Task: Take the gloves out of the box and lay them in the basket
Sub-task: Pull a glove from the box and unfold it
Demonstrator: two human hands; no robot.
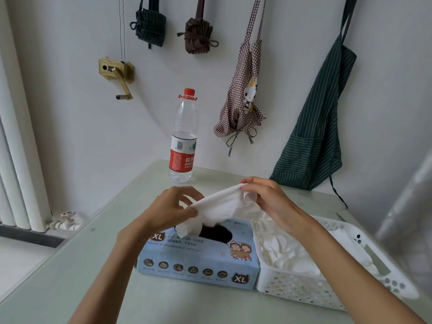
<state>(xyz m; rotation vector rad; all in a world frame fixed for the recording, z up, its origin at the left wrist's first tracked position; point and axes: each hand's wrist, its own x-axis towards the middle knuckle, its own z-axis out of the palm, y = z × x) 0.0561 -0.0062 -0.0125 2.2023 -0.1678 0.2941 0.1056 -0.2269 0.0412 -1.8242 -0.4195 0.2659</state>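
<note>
Pale green table (77, 265) mostly bare at left, white basket (304, 291) near its right edge touching the blue box (198, 265), left hand (173, 206) and right hand (268, 197) both pinching one white glove (224, 205) stretched above the box opening.

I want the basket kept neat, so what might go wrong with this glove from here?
The white glove, stretched between the left hand and right hand, dangles its lower end at the box opening; it might snag or pull out another. The basket already holds crumpled gloves, so this one may land bunched rather than flat.
</note>
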